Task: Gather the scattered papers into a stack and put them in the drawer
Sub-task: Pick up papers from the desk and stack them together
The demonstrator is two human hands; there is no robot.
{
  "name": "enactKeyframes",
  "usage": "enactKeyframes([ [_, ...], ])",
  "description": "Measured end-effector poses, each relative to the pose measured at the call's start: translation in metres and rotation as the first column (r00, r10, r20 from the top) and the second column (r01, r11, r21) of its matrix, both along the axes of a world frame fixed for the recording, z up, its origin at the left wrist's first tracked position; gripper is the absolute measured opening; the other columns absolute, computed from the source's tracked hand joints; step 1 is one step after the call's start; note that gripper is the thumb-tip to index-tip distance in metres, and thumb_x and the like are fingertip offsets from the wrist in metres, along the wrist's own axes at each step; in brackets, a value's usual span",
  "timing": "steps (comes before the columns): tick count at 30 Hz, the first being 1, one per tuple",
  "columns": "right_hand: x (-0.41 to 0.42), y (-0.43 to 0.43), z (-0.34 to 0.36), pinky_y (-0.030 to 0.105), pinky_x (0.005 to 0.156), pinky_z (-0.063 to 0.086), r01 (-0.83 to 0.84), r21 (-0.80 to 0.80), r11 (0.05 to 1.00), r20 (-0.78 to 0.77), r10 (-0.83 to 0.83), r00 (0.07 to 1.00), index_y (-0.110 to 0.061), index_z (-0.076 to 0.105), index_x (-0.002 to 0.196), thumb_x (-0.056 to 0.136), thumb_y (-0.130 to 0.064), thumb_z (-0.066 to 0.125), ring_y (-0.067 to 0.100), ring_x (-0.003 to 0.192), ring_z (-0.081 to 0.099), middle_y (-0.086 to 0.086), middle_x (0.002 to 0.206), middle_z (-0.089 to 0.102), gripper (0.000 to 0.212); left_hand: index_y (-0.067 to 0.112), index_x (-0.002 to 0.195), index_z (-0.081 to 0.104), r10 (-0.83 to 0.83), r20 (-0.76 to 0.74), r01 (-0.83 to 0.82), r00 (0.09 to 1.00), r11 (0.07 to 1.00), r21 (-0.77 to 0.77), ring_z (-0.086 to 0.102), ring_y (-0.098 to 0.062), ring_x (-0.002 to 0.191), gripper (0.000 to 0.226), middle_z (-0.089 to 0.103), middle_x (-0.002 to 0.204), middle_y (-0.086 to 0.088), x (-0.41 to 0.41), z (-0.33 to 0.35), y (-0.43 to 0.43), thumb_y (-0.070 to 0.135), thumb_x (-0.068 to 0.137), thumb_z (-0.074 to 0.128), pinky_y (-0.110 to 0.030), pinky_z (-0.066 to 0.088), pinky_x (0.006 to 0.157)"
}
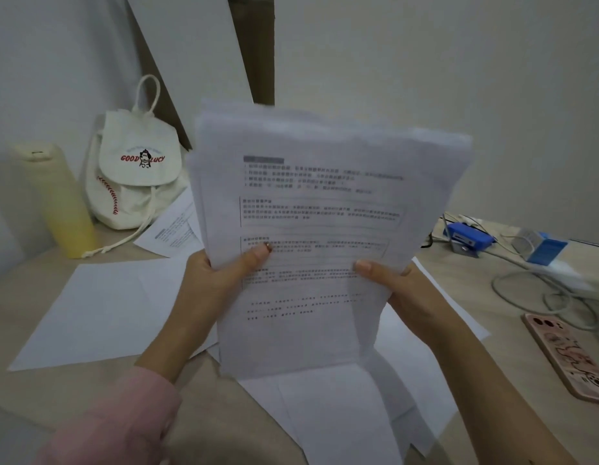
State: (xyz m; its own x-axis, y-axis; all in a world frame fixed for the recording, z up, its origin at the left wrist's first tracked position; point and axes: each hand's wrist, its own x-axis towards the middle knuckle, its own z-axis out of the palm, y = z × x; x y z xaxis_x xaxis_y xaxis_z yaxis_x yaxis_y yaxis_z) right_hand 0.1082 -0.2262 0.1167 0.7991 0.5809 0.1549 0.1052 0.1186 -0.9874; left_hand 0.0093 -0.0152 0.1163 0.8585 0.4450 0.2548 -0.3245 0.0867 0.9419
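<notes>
Beige worktop [100, 391] strewn with loose sheets [90, 313] from left edge to near edge, one more printed sheet [172, 231] by the bag [135, 176] at the far left corner. Stack [318, 229] held upright above mid-worktop, lower end over the sheets there, each grip closed on a side: left hand [221, 276] and right hand [405, 290], thumbs on the printed front. Bottle [56, 199] at far left; phone [569, 357], cables [539, 290] and blue box [469, 236] along right edge.

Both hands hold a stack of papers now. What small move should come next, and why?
Probably free the left hand and pick up the blank sheet on the desk, since loose sheets still lie there and the stack is incomplete.
</notes>
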Motion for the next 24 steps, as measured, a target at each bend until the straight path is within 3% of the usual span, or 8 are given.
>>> enactKeyframes([
  [4,-0.002,-0.004,-0.002,0.03,0.083,0.056,-0.006,0.009,1.0,-0.006,0.006,1.0,-0.028,0.07,0.102,0.074,-0.014,0.068,0.02,0.103,0.067,0.0,0.109,0.072,0.031,0.026,0.074,0.075,-0.06,0.034,0.061,0.998,0.998,-0.01,0.071,-0.005,0.072,0.018,0.075,0.076,0.012,-0.002,-0.002,0.003,0.023,0.058,0.082,-0.015,0.054,0.058],
  [7,-0.007,-0.004,-0.022,0.03,0.083,0.056,0.021,-0.08,0.997,-0.023,-0.023,0.999,-0.031,0.068,0.102,0.072,-0.011,0.073,0.017,0.101,0.067,-0.004,0.107,0.073,0.036,0.027,0.072,0.075,-0.084,-0.056,0.082,0.995,0.996,-0.042,0.072,-0.008,0.072,0.058,0.076,0.079,0.009,-0.005,-0.026,0.0,0.058,0.024,0.086,-0.017,0.054,0.057],
  [9,-0.008,-0.003,-0.026,0.031,0.085,0.056,0.037,-0.089,0.995,-0.017,-0.039,0.999,-0.034,0.069,0.099,0.072,-0.013,0.071,0.015,0.1,0.068,-0.005,0.106,0.073,0.035,0.03,0.069,0.076,-0.073,-0.081,0.068,0.994,0.996,-0.062,0.072,-0.008,0.071,0.061,0.076,0.079,0.009,-0.005,-0.033,-0.001,0.061,0.018,0.085,-0.017,0.055,0.056],
  [13,-0.004,-0.003,-0.013,0.029,0.081,0.057,0.025,-0.057,0.998,-0.04,-0.027,0.999,-0.034,0.073,0.093,0.074,-0.013,0.067,0.015,0.096,0.069,-0.004,0.102,0.074,0.028,0.028,0.075,0.074,-0.051,-0.061,0.048,0.997,0.998,-0.044,0.072,-0.009,0.073,0.03,0.075,0.077,0.012,0.0,-0.02,-0.001,0.037,0.047,0.083,-0.018,0.055,0.057],
  [17,0.004,-0.009,0.002,0.032,0.083,0.057,0.053,-0.133,0.99,-0.006,-0.054,0.999,-0.032,0.075,0.09,0.075,-0.019,0.065,0.017,0.094,0.07,-0.002,0.101,0.075,0.022,0.025,0.104,0.061,0.07,0.013,-0.071,0.997,0.988,0.138,0.067,0.001,0.09,0.038,0.071,0.095,0.019,0.006,0.011,0.004,0.033,0.068,0.073,-0.01,0.052,0.065],
  [19,0.01,-0.014,0.008,0.038,0.086,0.056,0.085,-0.236,0.968,0.01,-0.085,0.996,-0.026,0.072,0.095,0.072,-0.026,0.069,0.019,0.091,0.071,0.0,0.099,0.075,0.024,0.03,0.126,0.04,0.246,0.152,-0.287,0.957,0.88,0.38,0.052,0.01,0.108,0.064,0.05,0.124,0.022,0.012,0.036,0.011,0.04,0.07,0.07,-0.004,0.044,0.082],
  [21,0.013,-0.017,0.017,0.043,0.085,0.056,0.102,-0.346,0.933,0.029,-0.098,0.995,-0.024,0.07,0.097,0.066,-0.033,0.071,0.019,0.087,0.072,0.0,0.095,0.076,0.033,0.029,0.139,0.024,0.315,0.309,-0.44,0.898,0.594,0.674,0.03,0.001,0.125,0.087,0.031,0.141,0.006,0.02,0.063,0.013,0.05,0.069,0.072,-0.005,0.026,0.101],
  [24,0.016,-0.02,0.031,0.039,0.081,0.057,0.102,-0.416,0.904,0.07,-0.081,0.994,-0.024,0.071,0.094,0.062,-0.039,0.072,0.018,0.083,0.072,-0.001,0.092,0.076,0.035,0.031,0.142,0.027,0.26,0.153,-0.217,0.953,0.239,0.946,0.031,-0.014,0.131,0.088,0.031,0.146,0.002,0.031,0.098,0.002,0.06,0.068,0.067,-0.03,0.03,0.105],
])
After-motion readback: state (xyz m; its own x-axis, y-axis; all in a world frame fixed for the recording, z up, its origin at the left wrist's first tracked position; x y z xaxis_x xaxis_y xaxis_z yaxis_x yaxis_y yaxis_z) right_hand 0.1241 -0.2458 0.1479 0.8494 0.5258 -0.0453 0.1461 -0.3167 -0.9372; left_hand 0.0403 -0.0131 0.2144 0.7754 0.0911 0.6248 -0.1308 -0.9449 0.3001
